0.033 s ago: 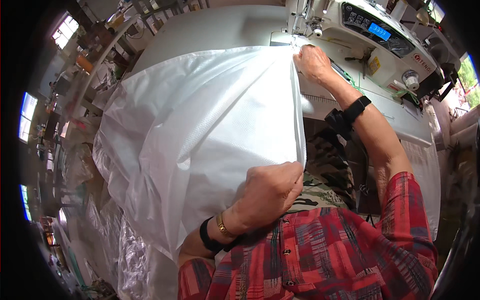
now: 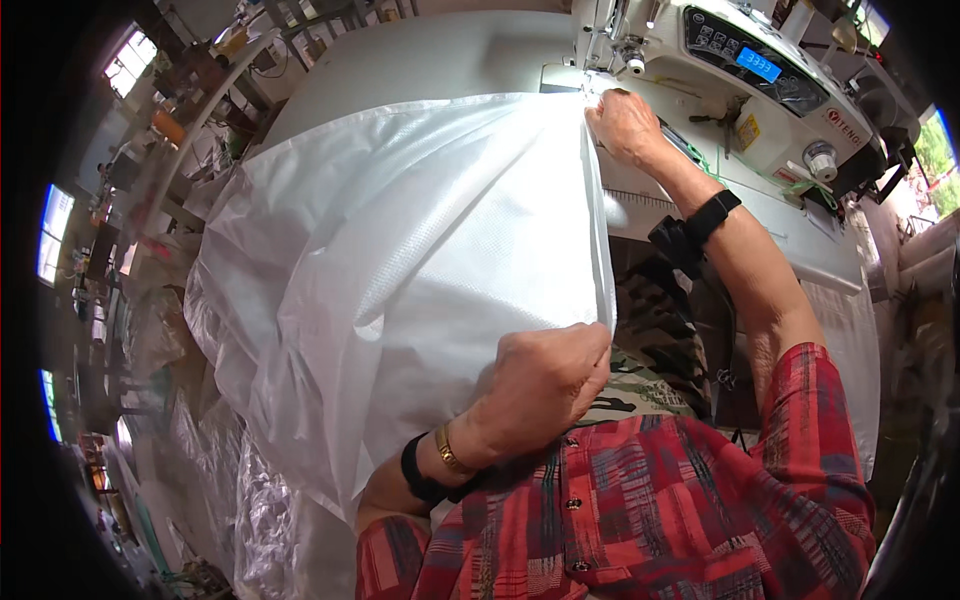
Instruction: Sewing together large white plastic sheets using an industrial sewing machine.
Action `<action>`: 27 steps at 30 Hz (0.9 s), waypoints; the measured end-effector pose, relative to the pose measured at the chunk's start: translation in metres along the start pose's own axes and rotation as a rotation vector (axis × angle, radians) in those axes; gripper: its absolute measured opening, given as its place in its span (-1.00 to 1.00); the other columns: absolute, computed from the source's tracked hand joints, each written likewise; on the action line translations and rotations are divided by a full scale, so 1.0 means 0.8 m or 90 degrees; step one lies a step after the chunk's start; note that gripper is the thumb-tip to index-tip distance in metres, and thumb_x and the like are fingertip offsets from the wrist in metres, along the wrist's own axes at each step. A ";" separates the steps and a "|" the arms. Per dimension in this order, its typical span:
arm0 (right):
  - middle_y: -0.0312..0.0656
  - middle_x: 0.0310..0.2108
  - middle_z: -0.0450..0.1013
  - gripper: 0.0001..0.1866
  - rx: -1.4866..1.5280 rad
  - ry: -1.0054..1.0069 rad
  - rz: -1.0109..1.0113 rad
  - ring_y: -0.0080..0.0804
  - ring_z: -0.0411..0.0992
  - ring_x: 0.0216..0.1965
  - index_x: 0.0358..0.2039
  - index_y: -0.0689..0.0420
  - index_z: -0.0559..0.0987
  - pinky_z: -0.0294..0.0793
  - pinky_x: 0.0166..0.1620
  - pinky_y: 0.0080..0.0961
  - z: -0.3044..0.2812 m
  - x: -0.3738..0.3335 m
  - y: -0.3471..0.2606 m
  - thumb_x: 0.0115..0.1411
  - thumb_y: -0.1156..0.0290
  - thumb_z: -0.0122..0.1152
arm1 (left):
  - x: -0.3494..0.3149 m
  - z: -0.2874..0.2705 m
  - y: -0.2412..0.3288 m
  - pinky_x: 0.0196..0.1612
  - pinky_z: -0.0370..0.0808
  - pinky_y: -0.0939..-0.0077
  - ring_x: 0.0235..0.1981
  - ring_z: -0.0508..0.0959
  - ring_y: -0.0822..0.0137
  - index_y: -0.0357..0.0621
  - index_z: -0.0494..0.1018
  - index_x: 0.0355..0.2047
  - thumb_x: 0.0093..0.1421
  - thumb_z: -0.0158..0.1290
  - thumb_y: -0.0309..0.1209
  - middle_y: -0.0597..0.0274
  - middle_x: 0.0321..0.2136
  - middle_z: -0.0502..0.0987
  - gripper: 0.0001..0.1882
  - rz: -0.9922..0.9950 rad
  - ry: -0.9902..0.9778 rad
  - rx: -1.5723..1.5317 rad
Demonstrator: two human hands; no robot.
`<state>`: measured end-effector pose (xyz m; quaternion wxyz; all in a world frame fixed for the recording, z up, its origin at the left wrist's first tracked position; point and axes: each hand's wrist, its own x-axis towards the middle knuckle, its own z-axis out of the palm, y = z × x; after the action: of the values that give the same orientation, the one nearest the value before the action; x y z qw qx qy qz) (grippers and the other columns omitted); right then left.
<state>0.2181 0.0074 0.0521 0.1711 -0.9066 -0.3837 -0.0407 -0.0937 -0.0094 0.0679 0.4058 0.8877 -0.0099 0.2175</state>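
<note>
A large white woven plastic sheet spreads over the sewing table and drapes off its left side. Its right edge is folded and runs taut between my two hands. My left hand is closed on the near end of that edge, close to my body. At the far end, my right hand pinches the sheet's corner right beside the needle area of a white sewing machine. Its fingertips and the presser foot are partly lost in the bright lamp light.
A ruler strip lies along the table's near edge, right of the sheet. Green threads and a small dark tool lie below the machine arm. Crumpled clear plastic hangs at the lower left.
My left hand has shifted very slightly right, along with the near end of the sheet's edge. My right hand stays at the machine.
</note>
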 end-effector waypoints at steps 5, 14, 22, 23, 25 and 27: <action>0.21 -0.20 0.51 -0.57 -0.043 -0.004 -0.022 0.10 0.50 -0.13 -0.19 0.38 0.52 0.45 0.01 -0.12 0.010 0.014 0.009 0.15 0.21 0.07 | 0.007 0.006 -0.003 -0.53 0.34 0.27 -0.62 0.44 0.03 -0.23 0.34 -0.53 0.16 0.06 -0.50 0.03 -0.64 0.36 -0.84 0.038 -0.010 -0.023; 0.10 -0.17 0.53 -0.54 0.053 -0.146 0.105 -0.12 0.56 -0.17 -0.08 0.39 0.47 0.57 -0.05 -0.32 -0.013 0.033 -0.005 0.13 0.26 0.10 | 0.012 0.015 -0.014 -0.53 0.36 0.22 -0.60 0.46 0.00 -0.22 0.33 -0.52 0.15 0.07 -0.49 0.00 -0.65 0.37 -0.84 0.063 -0.013 -0.045; -0.04 -0.31 0.55 -0.62 0.110 -0.173 0.125 -0.30 0.58 -0.27 -0.18 0.38 0.49 0.66 -0.26 -0.33 -0.020 0.027 -0.003 0.15 0.29 0.09 | 0.020 0.013 -0.009 -0.51 0.39 0.22 -0.58 0.48 0.01 -0.22 0.33 -0.52 0.13 0.07 -0.50 0.03 -0.63 0.38 -0.86 0.086 0.008 -0.060; -0.03 -0.33 0.55 -0.62 0.095 -0.188 0.129 -0.29 0.58 -0.27 -0.20 0.38 0.50 0.66 -0.26 -0.33 -0.019 0.028 -0.004 0.15 0.28 0.10 | 0.021 0.014 -0.008 -0.50 0.39 0.21 -0.57 0.49 0.02 -0.22 0.33 -0.51 0.12 0.07 -0.50 0.04 -0.62 0.39 -0.86 0.097 0.016 -0.068; 0.02 -0.32 0.55 -0.62 0.086 -0.177 0.123 -0.24 0.58 -0.27 -0.23 0.40 0.51 0.65 -0.24 -0.31 -0.014 0.030 -0.007 0.14 0.28 0.12 | 0.024 0.020 -0.010 -0.49 0.41 0.22 -0.56 0.50 0.03 -0.22 0.33 -0.51 0.11 0.07 -0.51 0.05 -0.61 0.40 -0.86 0.108 0.018 -0.062; 0.07 -0.32 0.55 -0.61 0.077 -0.163 0.119 -0.18 0.58 -0.27 -0.25 0.42 0.52 0.63 -0.21 -0.28 -0.007 0.035 0.001 0.14 0.27 0.13 | 0.029 0.027 -0.010 -0.49 0.42 0.22 -0.55 0.51 0.04 -0.22 0.33 -0.50 0.10 0.08 -0.51 0.06 -0.60 0.42 -0.87 0.123 0.018 -0.057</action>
<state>0.2388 0.0243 0.0632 0.1784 -0.9242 -0.3179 0.1142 -0.0631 -0.0162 0.0584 0.4223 0.8604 -0.0996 0.2673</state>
